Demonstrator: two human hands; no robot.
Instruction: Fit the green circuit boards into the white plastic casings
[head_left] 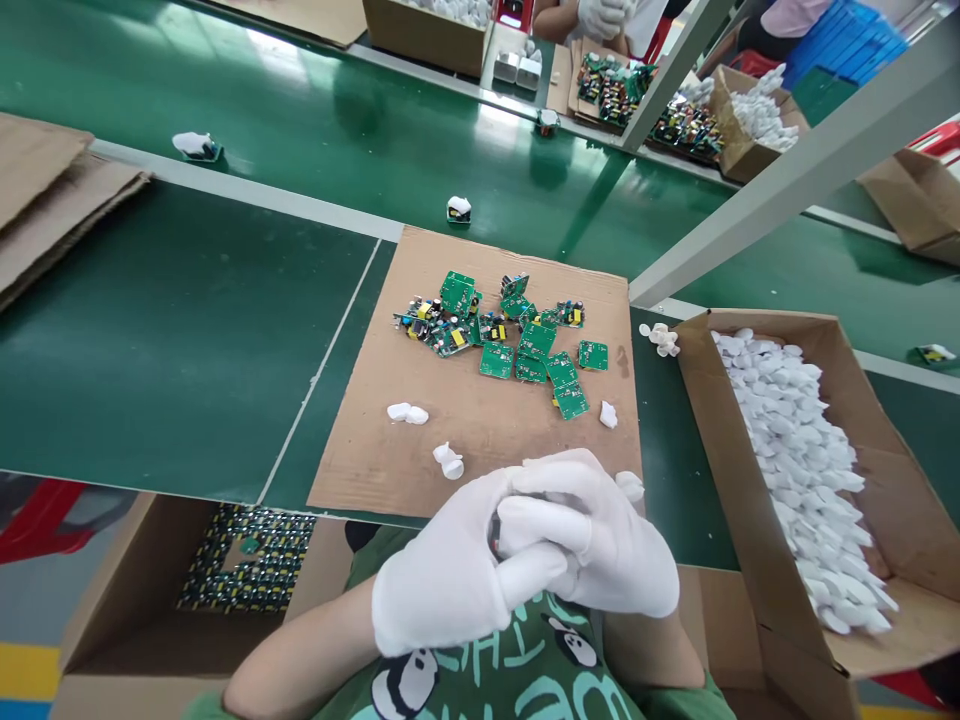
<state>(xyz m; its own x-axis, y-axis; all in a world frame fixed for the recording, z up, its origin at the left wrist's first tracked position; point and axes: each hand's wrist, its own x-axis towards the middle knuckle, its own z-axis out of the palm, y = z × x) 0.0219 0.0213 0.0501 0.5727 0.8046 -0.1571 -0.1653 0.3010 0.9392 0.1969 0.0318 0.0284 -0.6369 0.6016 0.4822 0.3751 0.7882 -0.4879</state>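
Note:
My left hand (450, 570) and my right hand (600, 540), both in white gloves, are pressed together at the front edge of a cardboard sheet (360, 470). Their fingers close round a small thing; only a dark and reddish sliver shows between them, so its kind is hidden. Beyond the hands, green circuit boards (538, 340) lie in a loose heap on the cardboard, some with component sides up. Small white pieces lie nearer: a pair (407, 413) at left, a curled piece (448, 461) by my left hand, and a single one (608, 415) at right.
At right stands an open carton (705, 400) of white pieces. A green conveyor (315, 120) crosses beyond, carrying spaced boards with white tops (458, 209). A slanted metal post (750, 210) rises at right. A co-worker's gloved hands (602, 15) show across the belt. Below left, a carton (135, 580) holds boards.

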